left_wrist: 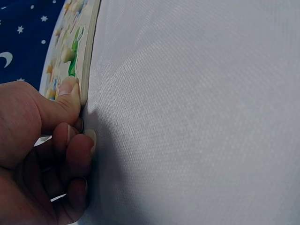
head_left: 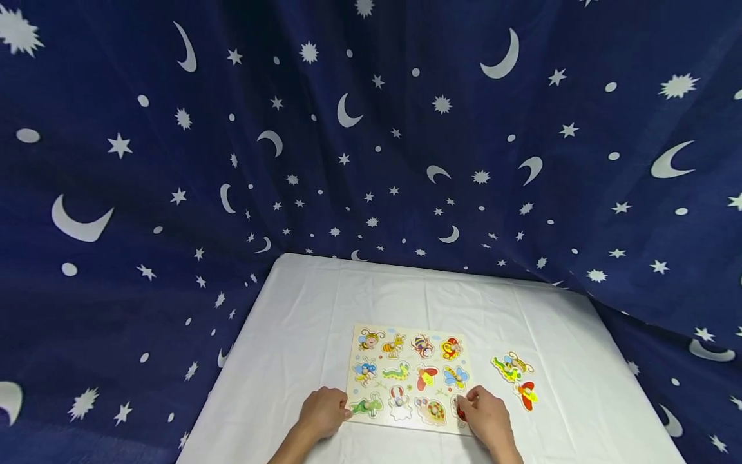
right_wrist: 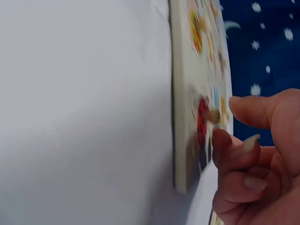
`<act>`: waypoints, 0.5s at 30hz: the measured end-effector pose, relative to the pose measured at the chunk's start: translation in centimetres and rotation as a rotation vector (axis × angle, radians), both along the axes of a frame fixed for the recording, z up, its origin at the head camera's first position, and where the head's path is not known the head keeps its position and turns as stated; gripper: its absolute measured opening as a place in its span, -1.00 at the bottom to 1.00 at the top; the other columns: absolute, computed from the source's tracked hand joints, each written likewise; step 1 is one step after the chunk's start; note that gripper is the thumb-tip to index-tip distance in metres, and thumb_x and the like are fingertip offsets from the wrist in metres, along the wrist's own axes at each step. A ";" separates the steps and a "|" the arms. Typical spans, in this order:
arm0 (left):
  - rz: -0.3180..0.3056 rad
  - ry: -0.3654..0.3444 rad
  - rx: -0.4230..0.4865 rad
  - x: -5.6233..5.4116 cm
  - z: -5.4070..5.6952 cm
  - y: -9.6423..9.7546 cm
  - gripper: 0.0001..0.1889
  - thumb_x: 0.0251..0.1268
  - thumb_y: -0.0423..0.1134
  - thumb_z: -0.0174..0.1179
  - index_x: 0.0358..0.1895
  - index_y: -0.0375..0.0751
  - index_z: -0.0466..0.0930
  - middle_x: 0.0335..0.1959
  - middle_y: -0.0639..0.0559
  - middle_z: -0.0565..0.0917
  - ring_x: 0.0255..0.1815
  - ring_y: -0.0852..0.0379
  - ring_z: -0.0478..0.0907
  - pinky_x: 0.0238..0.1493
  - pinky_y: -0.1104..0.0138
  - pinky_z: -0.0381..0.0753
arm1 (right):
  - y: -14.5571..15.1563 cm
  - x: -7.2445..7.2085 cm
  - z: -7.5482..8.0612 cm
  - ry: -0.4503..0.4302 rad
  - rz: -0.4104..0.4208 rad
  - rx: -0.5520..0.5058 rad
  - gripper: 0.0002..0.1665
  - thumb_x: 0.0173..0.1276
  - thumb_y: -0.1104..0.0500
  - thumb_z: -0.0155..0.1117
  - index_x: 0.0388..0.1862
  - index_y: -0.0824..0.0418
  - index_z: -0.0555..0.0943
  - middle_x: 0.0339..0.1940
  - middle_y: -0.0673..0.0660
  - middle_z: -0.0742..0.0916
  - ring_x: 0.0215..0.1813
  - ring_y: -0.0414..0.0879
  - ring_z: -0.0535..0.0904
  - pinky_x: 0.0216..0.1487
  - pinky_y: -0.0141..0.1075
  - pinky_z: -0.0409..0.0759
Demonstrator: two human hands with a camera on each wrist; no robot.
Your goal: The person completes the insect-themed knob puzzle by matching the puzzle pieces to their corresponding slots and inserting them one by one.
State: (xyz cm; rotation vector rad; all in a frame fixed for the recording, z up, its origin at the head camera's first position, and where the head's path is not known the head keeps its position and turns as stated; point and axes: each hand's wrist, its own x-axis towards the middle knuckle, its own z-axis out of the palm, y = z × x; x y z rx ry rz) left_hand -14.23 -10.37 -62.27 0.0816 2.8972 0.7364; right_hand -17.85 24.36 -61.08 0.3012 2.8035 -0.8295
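Observation:
A wooden insect peg puzzle board [head_left: 385,421] lies flat on the white cloth. At its near left corner, my left hand [head_left: 324,410] pinches the edge, the thumb [left_wrist: 70,91] on top beside the green grasshopper piece [head_left: 366,405]. My right hand [head_left: 487,415] is over the near right corner, at the red ladybug piece [right_wrist: 202,117]. In the right wrist view, thumb and forefinger stand apart close to the ladybug's wooden knob [right_wrist: 213,116], not closed round it. The other right fingers are curled. A snail piece [head_left: 432,410] sits beside the ladybug.
Right of the board lie loose pieces: a green caterpillar [head_left: 505,369], a bee [head_left: 518,363] and a red-and-yellow winged insect [head_left: 527,396]. The white-covered table [head_left: 313,309] is surrounded by dark blue curtains [head_left: 406,148] with moons and stars.

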 end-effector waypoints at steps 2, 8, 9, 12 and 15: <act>-0.003 -0.006 0.012 0.0 -0.1 0.1 -0.51 -0.03 -0.03 0.41 -0.77 0.05 0.22 -0.81 0.23 0.21 -0.72 0.23 0.17 -0.64 0.34 0.11 | 1.2 -0.4 0.0 0.048 -0.030 0.017 -0.74 0.26 0.05 0.29 -0.38 0.24 0.54 -0.64 0.02 0.59 -0.54 -0.10 0.43 -0.48 -0.27 0.27; -0.001 -0.005 0.005 0.0 -0.2 0.2 -0.52 -0.03 -0.02 0.40 -0.77 0.05 0.23 -0.81 0.23 0.22 -0.72 0.23 0.18 -0.64 0.34 0.11 | 5.6 -2.1 -0.1 0.220 -0.178 0.124 -0.68 0.23 0.18 0.20 -0.18 0.43 0.52 -0.52 0.33 0.68 -0.45 0.25 0.61 -0.40 0.01 0.46; -0.002 -0.001 0.002 -0.1 -0.3 0.2 -0.52 -0.04 -0.02 0.41 -0.77 0.05 0.23 -0.81 0.23 0.22 -0.71 0.23 0.18 -0.63 0.34 0.11 | 6.3 -2.3 -0.1 0.230 -0.204 0.138 -0.66 0.22 0.20 0.18 -0.15 0.46 0.49 -0.48 0.40 0.67 -0.43 0.31 0.60 -0.39 0.06 0.46; -0.008 0.008 -0.009 0.0 -0.2 0.1 -0.53 -0.04 -0.01 0.41 -0.76 0.04 0.24 -0.79 0.22 0.23 -0.69 0.23 0.19 -0.61 0.34 0.12 | 8.2 -2.9 -0.3 0.186 -0.246 0.160 -0.60 0.24 0.21 0.11 -0.11 0.54 0.39 -0.40 0.58 0.62 -0.38 0.46 0.58 -0.38 0.16 0.47; -0.013 0.003 -0.019 0.0 -0.1 0.0 -0.53 -0.04 -0.01 0.41 -0.76 0.04 0.25 -0.78 0.22 0.25 -0.67 0.23 0.20 -0.59 0.34 0.14 | 9.4 -2.9 -0.7 0.097 -0.261 0.170 -0.58 0.27 0.19 0.09 -0.14 0.57 0.35 -0.38 0.62 0.58 -0.36 0.49 0.56 -0.38 0.15 0.48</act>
